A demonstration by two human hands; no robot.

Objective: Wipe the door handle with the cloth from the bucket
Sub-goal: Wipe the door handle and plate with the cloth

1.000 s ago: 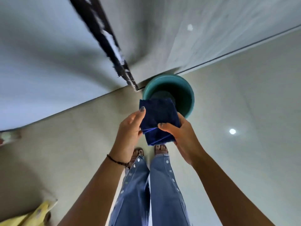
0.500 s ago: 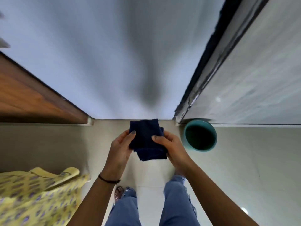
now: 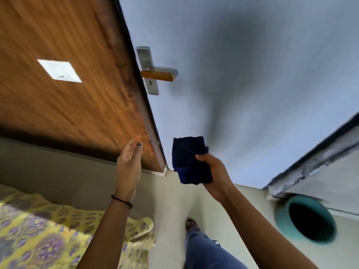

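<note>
Since half a second ago the left hand (image 3: 128, 167) has let go of the cloth (image 3: 191, 161) and is now hanging open in the air, fingers straight and together, palm turned toward the cloth. Only the right hand (image 3: 215, 175) is gripping the cloth now, thumb pressing across its front. The cloth is dark blue and folded, and it is sitting well below the door handle (image 3: 157, 74), slightly to the right of it, touching nothing but the hand.

That handle is showing a wooden grip on a metal lever, jutting out from a metal plate (image 3: 148, 70) with a keyhole, fixed at the edge of the wooden door (image 3: 68, 94). A white square label (image 3: 59, 70) is sitting on the door face, left of the handle. The teal bucket (image 3: 281, 220) is standing on the floor far below the handle and to its right. Yellow patterned fabric (image 3: 38, 230) is lying far below the handle, at lower left. The left wrist is wearing a thin dark band (image 3: 122, 200).
</note>
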